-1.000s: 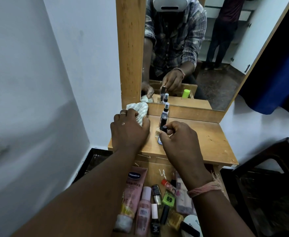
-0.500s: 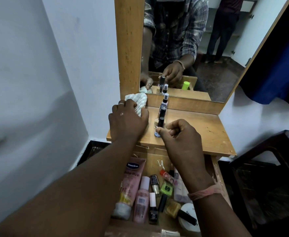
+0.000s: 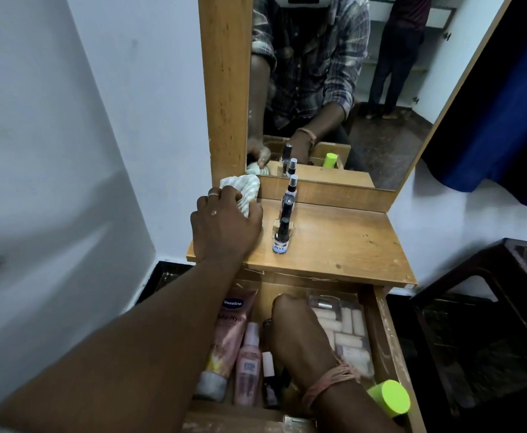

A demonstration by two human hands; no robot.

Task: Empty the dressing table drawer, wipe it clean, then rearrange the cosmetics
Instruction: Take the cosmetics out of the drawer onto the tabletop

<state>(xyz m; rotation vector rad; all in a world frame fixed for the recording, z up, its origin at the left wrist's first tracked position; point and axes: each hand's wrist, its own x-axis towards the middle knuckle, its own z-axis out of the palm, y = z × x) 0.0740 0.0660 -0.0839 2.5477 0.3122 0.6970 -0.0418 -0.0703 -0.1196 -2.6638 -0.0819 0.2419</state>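
Resting left hand (image 3: pixel 224 225) grip curled on striped cloth (image 3: pixel 243 190), right hand (image 3: pixel 296 329) in cluttered drawer (image 3: pixel 387 332), grip hidden.

On the dressing table top (image 3: pixel 343 245), 3 bottles (image 3: pixel 284 226) stand in a row running back toward the mirror (image 3: pixel 334 89), with a cloth (image 3: pixel 243 190) to their left. Below and in front, the open drawer (image 3: pixel 390 345) holds a tube (image 3: pixel 227 339) at its left and a capped container (image 3: pixel 388 400) at its right front corner.
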